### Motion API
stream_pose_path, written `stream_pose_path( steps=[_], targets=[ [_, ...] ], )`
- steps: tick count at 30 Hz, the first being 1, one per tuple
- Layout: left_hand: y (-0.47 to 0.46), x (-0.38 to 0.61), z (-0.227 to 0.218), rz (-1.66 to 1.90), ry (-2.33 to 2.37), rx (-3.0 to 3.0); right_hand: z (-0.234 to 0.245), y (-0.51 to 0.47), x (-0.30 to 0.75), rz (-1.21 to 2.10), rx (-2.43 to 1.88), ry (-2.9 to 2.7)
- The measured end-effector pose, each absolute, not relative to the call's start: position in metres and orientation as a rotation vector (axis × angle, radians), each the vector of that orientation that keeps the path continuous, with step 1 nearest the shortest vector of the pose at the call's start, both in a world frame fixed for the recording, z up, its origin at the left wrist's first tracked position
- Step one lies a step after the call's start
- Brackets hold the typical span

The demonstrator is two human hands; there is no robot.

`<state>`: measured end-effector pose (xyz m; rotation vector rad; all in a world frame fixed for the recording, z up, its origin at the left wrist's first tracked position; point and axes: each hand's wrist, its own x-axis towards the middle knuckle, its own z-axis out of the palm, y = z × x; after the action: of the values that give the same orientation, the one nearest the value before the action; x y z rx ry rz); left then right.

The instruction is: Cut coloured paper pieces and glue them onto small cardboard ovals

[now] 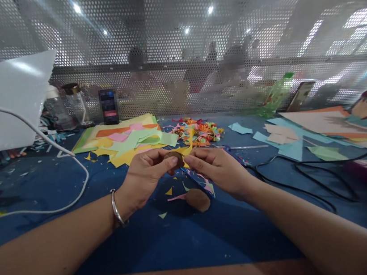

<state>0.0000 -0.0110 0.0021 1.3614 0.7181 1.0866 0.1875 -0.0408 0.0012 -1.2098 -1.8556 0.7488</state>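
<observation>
My left hand, with a silver bangle at its wrist, pinches a small brown disc between thumb and fingers. Close to its right edge, the thumb and fingers of my right hand are pressed together at a yellow paper piece. That piece has pointed ends and shows just behind the fingertips; how it meets the disc is partly hidden. Below both hands, a second, larger brown disc lies flat on the blue table, touching a thin pink paper scrap.
Behind my hands are stacked coloured sheets and a heap of small multicoloured cuttings. A phone stands at the perforated screen. A white cable curves left; black cables lie right, near blue paper.
</observation>
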Motion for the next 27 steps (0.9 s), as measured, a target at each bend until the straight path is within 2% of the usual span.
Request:
stream_pose_path(
  steps=[27],
  targets=[
    [-0.0106, -0.0024, 0.0015, 1.044, 0.662, 1.444, 0.0024, -0.0402, 0.1872, 0.721, -1.169, -1.859]
  ],
)
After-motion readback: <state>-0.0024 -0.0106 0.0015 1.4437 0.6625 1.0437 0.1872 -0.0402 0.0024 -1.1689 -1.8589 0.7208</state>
